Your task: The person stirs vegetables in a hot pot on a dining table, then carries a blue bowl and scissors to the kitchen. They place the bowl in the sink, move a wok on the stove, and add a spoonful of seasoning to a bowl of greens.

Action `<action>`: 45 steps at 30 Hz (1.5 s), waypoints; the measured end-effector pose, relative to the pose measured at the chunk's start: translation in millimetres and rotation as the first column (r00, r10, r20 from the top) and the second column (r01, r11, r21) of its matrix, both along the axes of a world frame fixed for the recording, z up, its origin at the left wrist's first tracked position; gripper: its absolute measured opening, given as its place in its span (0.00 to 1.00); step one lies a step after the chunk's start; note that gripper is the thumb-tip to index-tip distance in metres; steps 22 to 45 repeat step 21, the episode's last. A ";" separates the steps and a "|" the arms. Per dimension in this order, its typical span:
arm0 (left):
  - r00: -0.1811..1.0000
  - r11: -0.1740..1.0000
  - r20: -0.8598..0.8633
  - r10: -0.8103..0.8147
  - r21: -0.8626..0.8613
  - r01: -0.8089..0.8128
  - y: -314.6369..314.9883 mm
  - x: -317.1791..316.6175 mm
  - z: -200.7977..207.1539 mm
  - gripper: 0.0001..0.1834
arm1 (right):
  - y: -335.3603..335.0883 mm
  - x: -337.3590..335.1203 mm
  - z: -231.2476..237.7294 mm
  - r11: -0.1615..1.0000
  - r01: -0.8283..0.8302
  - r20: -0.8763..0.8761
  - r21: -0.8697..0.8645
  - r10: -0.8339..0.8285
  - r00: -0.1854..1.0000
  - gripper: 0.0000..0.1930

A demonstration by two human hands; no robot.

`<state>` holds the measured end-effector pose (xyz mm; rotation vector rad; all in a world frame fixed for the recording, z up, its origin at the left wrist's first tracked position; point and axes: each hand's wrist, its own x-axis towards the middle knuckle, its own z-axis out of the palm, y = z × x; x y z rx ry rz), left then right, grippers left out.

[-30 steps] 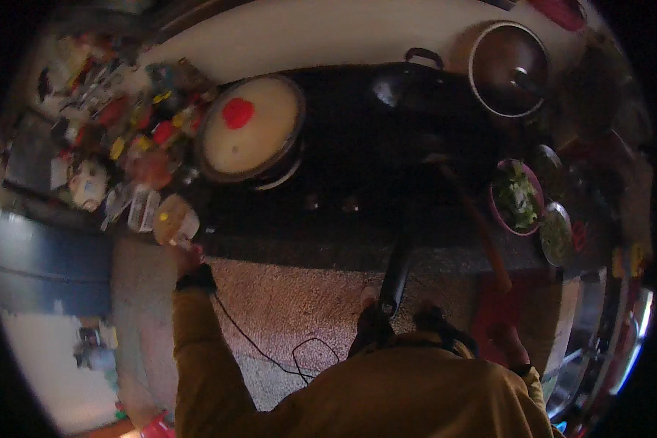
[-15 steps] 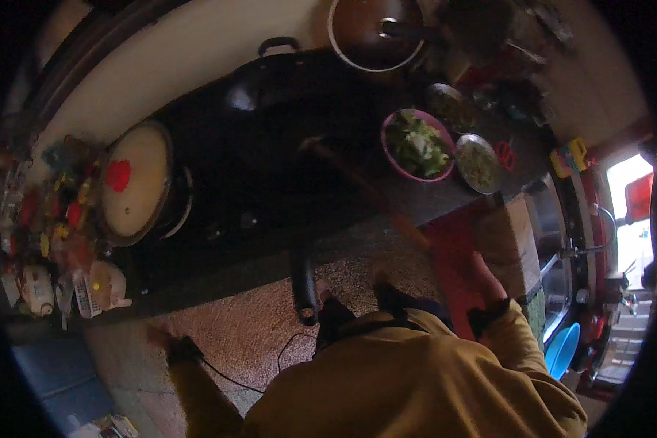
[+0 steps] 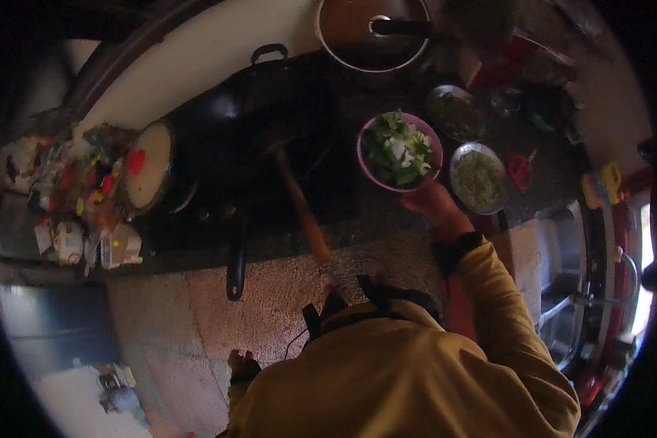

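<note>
A pink-rimmed bowl [image 3: 363,169] of chopped green leaves stands on the dark counter, right of the middle. My right hand [image 3: 445,210] is at its near rim, with the fingers closed on the edge. Left of it, a dark wok [image 3: 226,109] has a loop handle at the back and a long black handle toward me. A utensil with a wooden handle [image 3: 301,204] leans out of the wok; its head is lost in the dark. My left hand [image 3: 241,363] hangs low beside my body, away from the counter; its fingers are too small and dim to read.
Two metal plates [image 3: 479,177] of cut greens and red scissors [image 3: 520,172] lie right of the bowl. Behind stands a glass-lidded pan [image 3: 373,55]. At far left are a round pale-lidded pot [image 3: 147,179] and crowded bottles [image 3: 87,197]. A sink [image 3: 562,292] is at right.
My right hand has moved forward and left to the bowl's rim. My left hand has come in closer to my body. The wooden handle has swung nearer me as the view shifted.
</note>
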<state>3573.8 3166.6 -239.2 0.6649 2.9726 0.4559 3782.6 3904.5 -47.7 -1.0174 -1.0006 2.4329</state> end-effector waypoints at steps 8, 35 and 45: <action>0.519 0.658 0.727 0.450 0.123 -0.743 52.8 33.3 31.2 0.26 | 0.1 -28.2 -27.5 0.984 0.178 -0.129 0.025 -0.173 0.976 0.15; 0.435 0.439 0.792 0.428 0.238 -0.866 117.7 46.8 49.3 0.29 | 43.9 3.4 86.4 0.079 -0.278 0.278 0.957 0.002 0.960 0.09; 0.435 0.439 0.792 0.428 0.238 -0.866 117.7 46.8 49.3 0.29 | 43.9 3.4 86.4 0.079 -0.278 0.278 0.957 0.002 0.960 0.09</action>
